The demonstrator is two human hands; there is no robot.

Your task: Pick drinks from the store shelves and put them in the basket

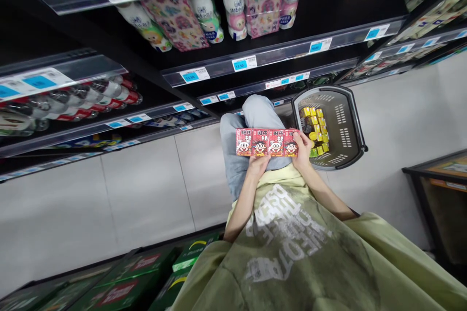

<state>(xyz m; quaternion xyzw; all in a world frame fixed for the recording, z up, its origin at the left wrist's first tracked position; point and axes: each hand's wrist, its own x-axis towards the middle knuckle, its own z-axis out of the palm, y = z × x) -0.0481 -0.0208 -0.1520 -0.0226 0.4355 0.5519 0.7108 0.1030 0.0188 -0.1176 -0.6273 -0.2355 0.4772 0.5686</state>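
Both hands are gripping a red pack [266, 142] above my knees: my left hand [257, 164] is pinching its lower edge, my right hand [303, 148] is wrapping its right end. Just beside it, a grey basket [349, 107] is sitting on the floor, carrying yellow boxes [316, 126].

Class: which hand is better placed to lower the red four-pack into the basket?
Probably the right. The right hand grips the end of the red four-pack nearest the grey basket; the left hand holds its lower edge, farther away.
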